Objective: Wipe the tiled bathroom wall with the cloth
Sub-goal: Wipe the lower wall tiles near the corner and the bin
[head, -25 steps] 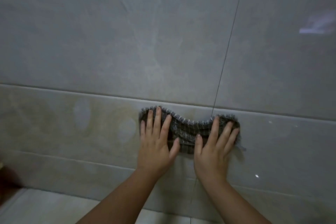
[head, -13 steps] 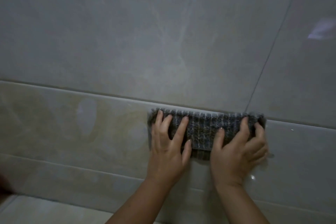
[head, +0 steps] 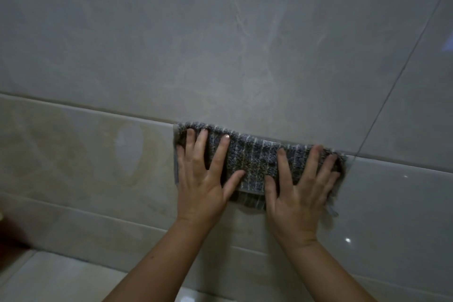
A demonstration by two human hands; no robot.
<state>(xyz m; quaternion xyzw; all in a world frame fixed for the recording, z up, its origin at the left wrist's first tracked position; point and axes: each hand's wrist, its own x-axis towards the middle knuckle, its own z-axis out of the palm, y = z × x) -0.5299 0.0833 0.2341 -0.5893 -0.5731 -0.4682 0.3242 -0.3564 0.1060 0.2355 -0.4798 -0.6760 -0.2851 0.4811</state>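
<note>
grey striped cloth [head: 255, 162]: spread flat on the tiled wall [head: 220, 44], centre-right of the frame, just under a horizontal grout line
left hand [head: 203, 179]: fingers straight and spread, pressing the cloth's left end
right hand [head: 297, 191]: fingers straight and spread, pressing its right end

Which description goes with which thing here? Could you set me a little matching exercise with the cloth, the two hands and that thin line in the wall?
Things:
1 cloth
2 left hand
3 right hand
4 grout line

Descriptions:
A pressed flat on the cloth's right end
B thin, dark, slanting up towards the right
C grey, striped, spread sideways on the wall
D pressed flat on the cloth's left end

Pairs: 1-C; 2-D; 3-A; 4-B
</note>
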